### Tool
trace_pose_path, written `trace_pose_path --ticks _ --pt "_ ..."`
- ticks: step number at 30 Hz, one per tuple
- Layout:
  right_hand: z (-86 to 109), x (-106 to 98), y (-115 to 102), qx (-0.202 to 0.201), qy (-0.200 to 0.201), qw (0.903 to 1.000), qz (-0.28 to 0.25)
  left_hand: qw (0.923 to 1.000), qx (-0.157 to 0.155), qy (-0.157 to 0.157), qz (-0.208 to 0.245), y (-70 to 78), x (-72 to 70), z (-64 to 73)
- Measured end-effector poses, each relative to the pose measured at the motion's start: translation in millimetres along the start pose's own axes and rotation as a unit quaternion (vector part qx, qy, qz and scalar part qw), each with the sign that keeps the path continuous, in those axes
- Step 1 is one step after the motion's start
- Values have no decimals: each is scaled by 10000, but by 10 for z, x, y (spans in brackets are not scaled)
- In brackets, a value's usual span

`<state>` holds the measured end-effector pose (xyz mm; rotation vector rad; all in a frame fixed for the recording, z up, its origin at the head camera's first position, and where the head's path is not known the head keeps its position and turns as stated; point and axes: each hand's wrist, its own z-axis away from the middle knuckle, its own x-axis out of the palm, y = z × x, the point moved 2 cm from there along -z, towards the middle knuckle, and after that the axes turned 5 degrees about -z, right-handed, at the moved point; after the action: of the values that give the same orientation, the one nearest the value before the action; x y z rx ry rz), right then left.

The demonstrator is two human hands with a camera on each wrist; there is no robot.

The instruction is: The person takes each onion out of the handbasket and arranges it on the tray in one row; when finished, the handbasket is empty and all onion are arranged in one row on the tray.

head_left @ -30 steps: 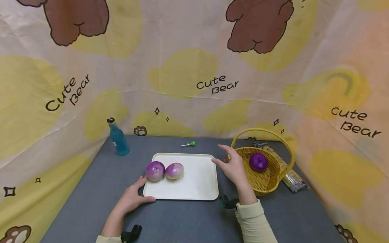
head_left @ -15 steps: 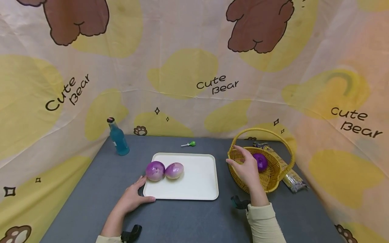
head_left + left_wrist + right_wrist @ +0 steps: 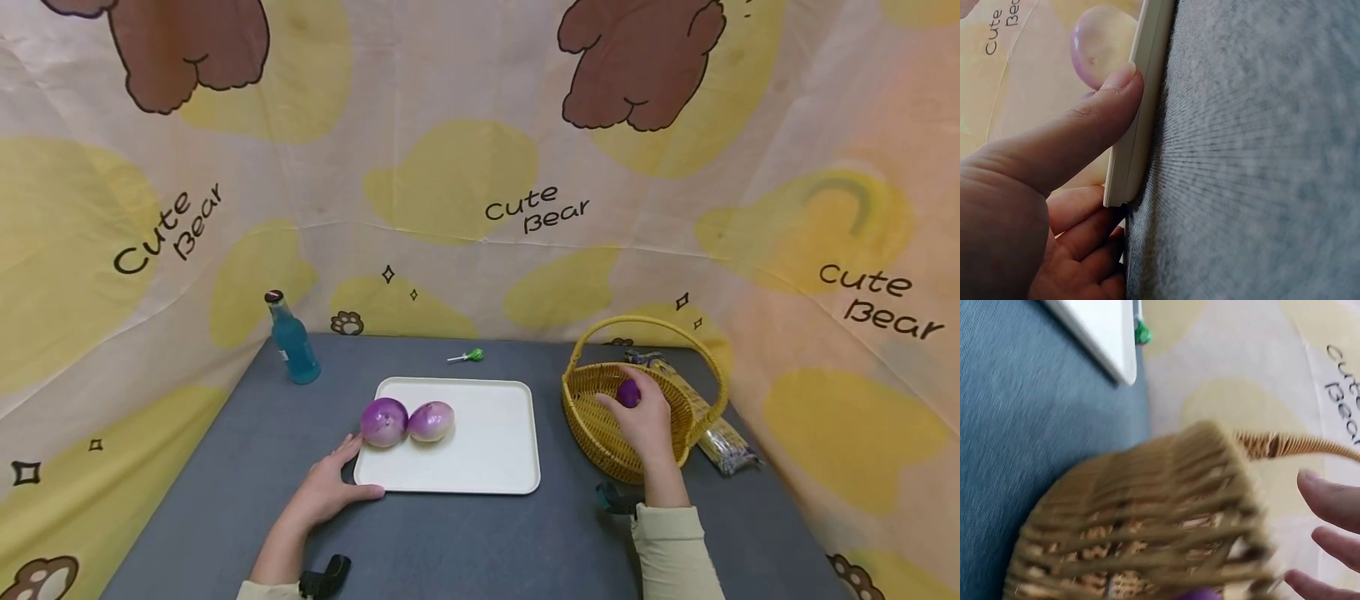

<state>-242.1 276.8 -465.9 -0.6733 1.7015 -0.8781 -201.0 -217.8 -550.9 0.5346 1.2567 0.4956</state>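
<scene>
In the head view my left hand (image 3: 324,487) holds the near left corner of a white tray (image 3: 487,442). Its thumb lies along the front edge and its fingers along the left side; the left wrist view shows the thumb (image 3: 1094,119) against the rim. Two purple-and-white onions (image 3: 384,422) sit side by side at the tray's left. Over a yellow wicker basket (image 3: 592,417), my right hand (image 3: 647,421) reaches in with thumb and fingers spread. A darker purple onion (image 3: 628,393) lies inside the basket, partly hidden behind that hand.
A blue bottle (image 3: 294,346) stands at the back left. Behind the tray lies a green lollipop (image 3: 472,355). A long printed packet (image 3: 723,446) rests to the right of the basket, whose handle (image 3: 648,319) arches over it. A printed cloth backdrop (image 3: 450,167) surrounds the table (image 3: 450,542).
My right hand has moved right, from beside the tray's right edge to over the basket, and now partly covers the onion there. My left hand and the tray have stayed still.
</scene>
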Motion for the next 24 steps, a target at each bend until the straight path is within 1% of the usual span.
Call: trace_pose_path --ticks 7,10,12,17,22,24 --pt "-100 -38 228 228 243 9989 339 10000 45 22 -8 5 -22 13" --pt "-148 -53 303 369 265 9976 514 10000 70 27 -45 32 -36 19" --pt "-178 -60 346 482 213 9968 597 9999 106 50 -76 49 -43 22" --pt "-225 -74 472 739 -81 9948 689 9998 181 113 -61 46 -29 23" --pt "-241 -61 571 979 -351 9917 763 9997 185 138 -91 34 -11 34" --pt "-248 -47 583 1008 -439 9911 757 9997 165 153 -95 26 -14 42"
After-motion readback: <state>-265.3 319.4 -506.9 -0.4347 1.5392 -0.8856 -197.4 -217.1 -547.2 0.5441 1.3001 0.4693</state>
